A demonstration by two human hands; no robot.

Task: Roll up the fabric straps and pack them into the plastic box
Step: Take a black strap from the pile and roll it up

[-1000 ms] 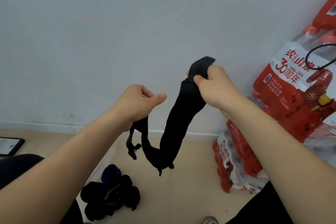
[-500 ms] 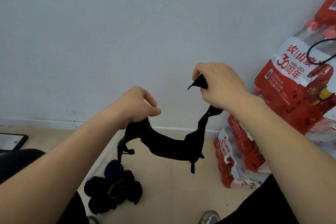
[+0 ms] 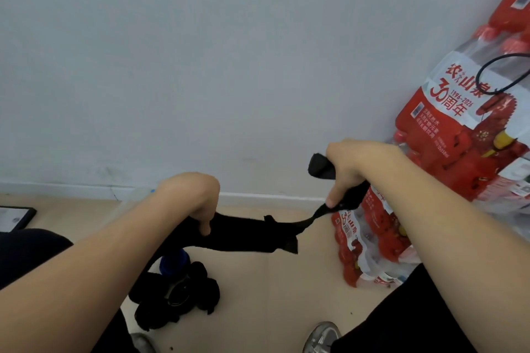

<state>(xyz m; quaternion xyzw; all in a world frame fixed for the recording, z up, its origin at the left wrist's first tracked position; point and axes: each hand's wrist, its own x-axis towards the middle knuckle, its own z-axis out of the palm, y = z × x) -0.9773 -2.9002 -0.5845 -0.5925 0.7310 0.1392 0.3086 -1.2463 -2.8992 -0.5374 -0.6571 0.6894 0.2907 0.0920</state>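
Head-worn wide view, tilted down, seemingly low, facing wall (image 3: 200, 66), floor (image 3: 286, 295)

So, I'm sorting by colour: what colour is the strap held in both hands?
The strap is plain black, no pattern; seen best in the head view.

Ahead of me stands a plain pale wall (image 3: 200, 66) with a white skirting (image 3: 71, 190) along its foot. The floor (image 3: 272, 295) is beige. Red bottle packs (image 3: 459, 129) are stacked on my right.
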